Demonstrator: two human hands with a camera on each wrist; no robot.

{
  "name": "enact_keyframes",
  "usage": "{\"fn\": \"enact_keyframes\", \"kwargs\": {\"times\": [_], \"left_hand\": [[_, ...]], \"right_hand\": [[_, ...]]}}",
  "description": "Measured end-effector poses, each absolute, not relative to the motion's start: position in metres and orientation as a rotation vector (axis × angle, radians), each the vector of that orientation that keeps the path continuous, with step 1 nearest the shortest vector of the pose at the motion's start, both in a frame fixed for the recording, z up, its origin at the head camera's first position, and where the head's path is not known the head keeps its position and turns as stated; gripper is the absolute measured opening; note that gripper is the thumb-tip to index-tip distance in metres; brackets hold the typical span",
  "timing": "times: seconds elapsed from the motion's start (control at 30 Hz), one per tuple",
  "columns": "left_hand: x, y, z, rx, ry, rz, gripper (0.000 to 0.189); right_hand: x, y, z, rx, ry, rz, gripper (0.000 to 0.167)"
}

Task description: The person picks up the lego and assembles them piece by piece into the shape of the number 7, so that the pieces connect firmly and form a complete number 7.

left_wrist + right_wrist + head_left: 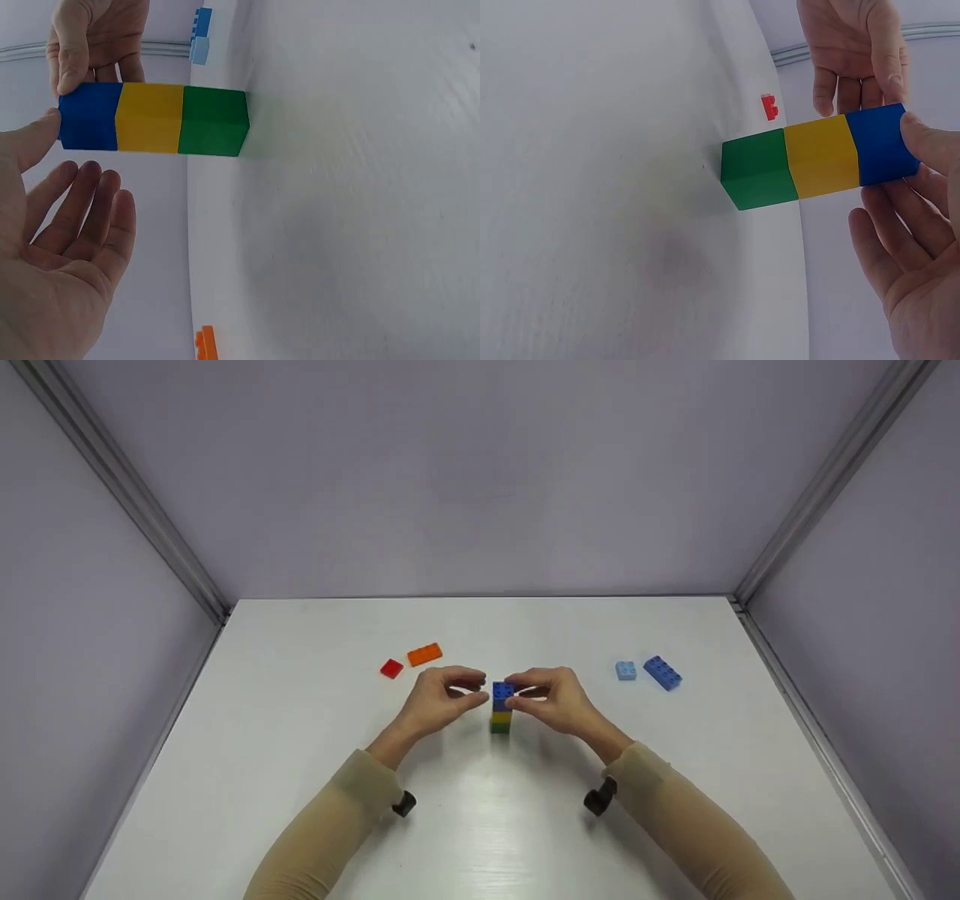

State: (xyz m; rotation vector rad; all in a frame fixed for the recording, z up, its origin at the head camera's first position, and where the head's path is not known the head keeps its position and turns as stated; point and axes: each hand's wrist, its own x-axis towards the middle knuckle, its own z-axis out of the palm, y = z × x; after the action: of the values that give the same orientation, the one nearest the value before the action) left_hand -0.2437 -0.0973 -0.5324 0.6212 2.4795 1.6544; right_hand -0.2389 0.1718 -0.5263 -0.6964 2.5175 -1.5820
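Observation:
A small tower stands upright on the white table (480, 825), between the two hands. Its blue brick (502, 691) is on top, the yellow brick (501, 717) in the middle and the green brick (500, 728) at the bottom. My right hand (556, 701) pinches the blue brick from the right, its thumb on the near side in the right wrist view. On the other side my left hand (442, 701) is held close to the blue brick, with thumb and fingers spread and a small gap showing in the head view.
Left of the tower and farther back lie a flat red brick (391, 668) and a longer orange brick (425, 654). To the right are a small light-blue brick (625, 670) and a longer blue brick (663, 673). Grey walls (480, 495) enclose the table.

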Motion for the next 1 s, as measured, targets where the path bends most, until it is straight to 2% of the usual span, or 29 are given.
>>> {"fn": "enact_keyframes", "kwargs": {"times": [0.2,0.43,0.63,1.0], "left_hand": [[-0.248,-0.115,-0.531,0.508,2.57,1.628,0.037],[-0.258,-0.133,-0.533,0.483,2.637,1.623,0.043],[-0.27,-0.149,-0.537,0.478,2.728,1.602,0.042],[-0.288,-0.172,-0.545,0.29,2.856,1.431,0.048]], "right_hand": [[-0.238,0.173,-0.526,-0.589,2.502,-1.583,0.038],[-0.239,0.173,-0.527,-0.656,2.466,-1.631,0.037],[-0.238,0.172,-0.526,-0.606,2.463,-1.619,0.037],[-0.239,0.171,-0.525,-0.557,2.478,-1.583,0.038]]}}
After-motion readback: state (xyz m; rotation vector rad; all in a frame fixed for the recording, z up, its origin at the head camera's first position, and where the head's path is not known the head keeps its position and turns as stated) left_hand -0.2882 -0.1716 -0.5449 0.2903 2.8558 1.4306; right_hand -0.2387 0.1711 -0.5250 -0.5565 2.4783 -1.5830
